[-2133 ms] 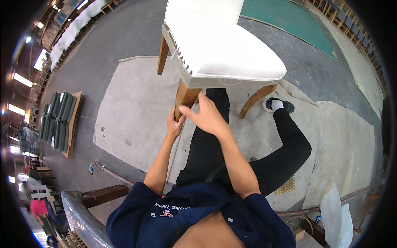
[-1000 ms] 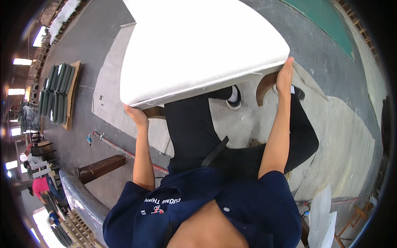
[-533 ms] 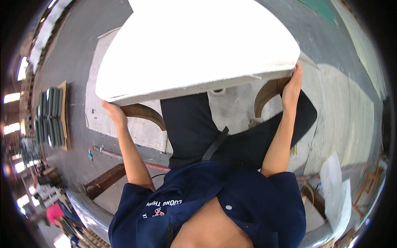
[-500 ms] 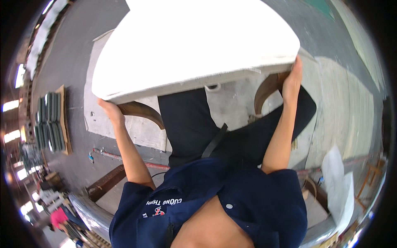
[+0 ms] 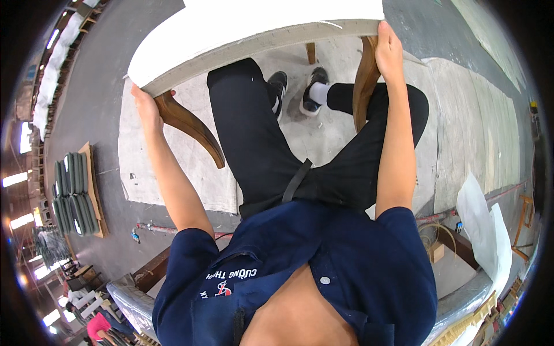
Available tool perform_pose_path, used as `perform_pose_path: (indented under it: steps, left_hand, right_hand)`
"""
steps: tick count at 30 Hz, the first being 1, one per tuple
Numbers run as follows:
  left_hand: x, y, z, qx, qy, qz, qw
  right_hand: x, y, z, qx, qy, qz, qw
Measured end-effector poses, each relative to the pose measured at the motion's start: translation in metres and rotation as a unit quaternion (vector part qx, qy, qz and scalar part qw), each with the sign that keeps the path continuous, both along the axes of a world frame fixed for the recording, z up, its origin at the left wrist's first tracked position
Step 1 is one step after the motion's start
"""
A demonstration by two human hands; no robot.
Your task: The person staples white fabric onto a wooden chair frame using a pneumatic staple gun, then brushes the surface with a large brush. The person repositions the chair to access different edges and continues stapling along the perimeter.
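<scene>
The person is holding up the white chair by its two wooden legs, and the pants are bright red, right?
Not quite. The head view shows the pants are black, not red. The rest holds: the left hand and right hand each hold a wooden leg of the white chair, lifted over the lap.

Furniture workshop: stacked cushions [image 5: 72, 193], concrete floor [image 5: 86, 104]

Matt white cloth chair seat [image 5: 231, 29] on glossy brown wooden legs [image 5: 190, 124], over rough grey floor mat [image 5: 173, 173].
</scene>
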State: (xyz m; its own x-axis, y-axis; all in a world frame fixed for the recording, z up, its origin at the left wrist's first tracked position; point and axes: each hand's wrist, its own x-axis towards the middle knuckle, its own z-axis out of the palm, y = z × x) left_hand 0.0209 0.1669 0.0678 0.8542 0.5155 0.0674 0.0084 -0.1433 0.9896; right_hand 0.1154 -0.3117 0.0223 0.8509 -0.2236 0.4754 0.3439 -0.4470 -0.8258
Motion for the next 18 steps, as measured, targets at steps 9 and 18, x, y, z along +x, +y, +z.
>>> perform_pose_path:
  steps: [9,18]
  left_hand:
    - [-0.006,0.0,-0.026,-0.004,-0.028,0.012,1.0]
    - [-0.027,0.005,-0.045,0.081,-0.015,-0.012,0.997]
  right_hand:
    - [-0.021,-0.013,-0.011,0.03,0.033,0.016,0.999]
    - [-0.029,-0.015,-0.005,0.042,0.065,0.01,0.997]
